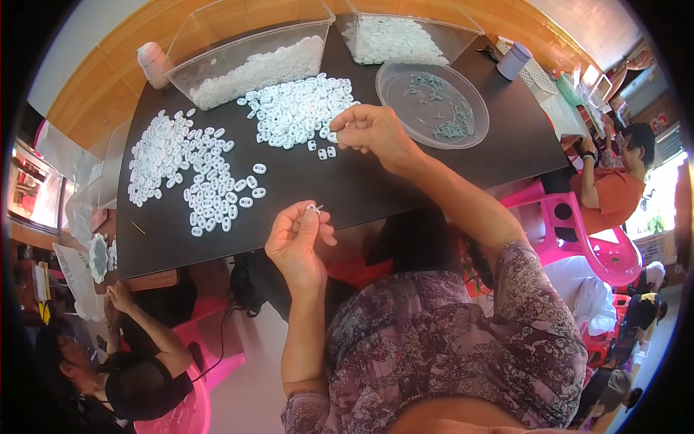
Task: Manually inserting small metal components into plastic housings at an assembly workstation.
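Note:
My left hand (298,242) is held up just off the table's near edge, its thumb and forefinger pinching a small white plastic piece (312,207) with a thin pin-like bit sticking out of it. Above the table, my right hand (376,136) is closed, with a white oval piece at its fingertips beside the middle pile. That middle pile (300,108) consists of white oval plastic pieces with two holes each; a few loose ones lie below it. Two more heaps of such pieces, a far one (160,155) and a nearer one (211,195), spread over the left side.
Behind the piles stand two clear plastic bins, one (217,50) left and one (448,29) right, holding white pieces. A round clear tray (390,90) holds thin grey-green pins. A pink-white bottle (152,65) and a lavender cup (514,61) flank them. Other people sit on both sides.

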A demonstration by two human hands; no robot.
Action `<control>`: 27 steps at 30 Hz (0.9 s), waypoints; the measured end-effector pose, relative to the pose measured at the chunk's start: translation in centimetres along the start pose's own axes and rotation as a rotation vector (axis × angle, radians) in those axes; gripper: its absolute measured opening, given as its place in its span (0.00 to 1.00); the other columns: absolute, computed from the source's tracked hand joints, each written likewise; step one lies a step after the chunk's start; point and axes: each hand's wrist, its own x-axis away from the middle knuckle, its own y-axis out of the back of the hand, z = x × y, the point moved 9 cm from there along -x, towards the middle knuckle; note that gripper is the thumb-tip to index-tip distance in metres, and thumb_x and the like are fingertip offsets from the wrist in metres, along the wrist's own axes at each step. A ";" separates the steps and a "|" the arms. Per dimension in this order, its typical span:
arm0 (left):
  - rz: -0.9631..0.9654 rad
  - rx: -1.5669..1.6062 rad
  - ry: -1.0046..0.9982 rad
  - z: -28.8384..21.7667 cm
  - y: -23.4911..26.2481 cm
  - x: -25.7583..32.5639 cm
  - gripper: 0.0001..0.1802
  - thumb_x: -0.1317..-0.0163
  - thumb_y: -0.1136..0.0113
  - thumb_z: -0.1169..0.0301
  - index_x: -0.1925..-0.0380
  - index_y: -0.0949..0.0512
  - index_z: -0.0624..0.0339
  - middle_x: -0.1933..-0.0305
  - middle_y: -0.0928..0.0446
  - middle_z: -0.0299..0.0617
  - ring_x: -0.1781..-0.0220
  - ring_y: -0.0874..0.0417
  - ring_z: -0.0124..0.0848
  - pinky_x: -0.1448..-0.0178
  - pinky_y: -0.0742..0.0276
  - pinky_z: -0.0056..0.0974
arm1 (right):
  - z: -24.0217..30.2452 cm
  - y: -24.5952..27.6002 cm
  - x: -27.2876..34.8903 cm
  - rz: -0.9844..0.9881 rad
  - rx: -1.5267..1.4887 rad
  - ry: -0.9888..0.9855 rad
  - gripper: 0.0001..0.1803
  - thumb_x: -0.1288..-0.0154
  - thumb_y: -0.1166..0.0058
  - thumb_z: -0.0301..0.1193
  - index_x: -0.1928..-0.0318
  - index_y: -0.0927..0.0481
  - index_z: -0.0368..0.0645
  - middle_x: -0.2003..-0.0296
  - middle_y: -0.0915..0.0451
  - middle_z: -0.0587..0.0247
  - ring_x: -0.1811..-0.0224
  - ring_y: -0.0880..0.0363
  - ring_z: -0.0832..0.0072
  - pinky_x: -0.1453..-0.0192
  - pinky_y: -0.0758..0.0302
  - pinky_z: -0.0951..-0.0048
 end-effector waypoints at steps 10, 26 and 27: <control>-0.035 0.018 -0.035 -0.3 0.2 0.1 0.06 0.38 0.45 0.77 0.63 0.25 0.69 0.72 0.21 0.46 0.78 0.23 0.27 0.77 0.27 0.28 | 0.2 -3.3 3.7 0.192 -0.078 -0.106 0.09 0.39 0.47 0.31 0.67 0.19 0.38 0.77 0.22 0.67 0.77 0.30 0.87 0.75 0.35 0.85; -0.091 0.132 -0.016 0.3 -0.3 0.4 0.05 0.38 0.47 0.78 0.64 0.27 0.70 0.70 0.21 0.48 0.75 0.21 0.29 0.75 0.24 0.30 | 1.3 -6.0 7.2 0.153 0.117 0.156 0.08 0.36 0.49 0.26 0.61 0.21 0.34 0.72 0.22 0.67 0.69 0.25 0.82 0.64 0.28 0.79; -0.097 0.142 -0.013 0.3 -0.3 0.5 0.05 0.38 0.47 0.79 0.63 0.27 0.70 0.70 0.21 0.48 0.75 0.20 0.29 0.74 0.23 0.30 | 2.2 -5.8 7.4 0.112 0.178 0.238 0.08 0.36 0.49 0.26 0.60 0.21 0.34 0.71 0.22 0.66 0.68 0.25 0.82 0.62 0.27 0.78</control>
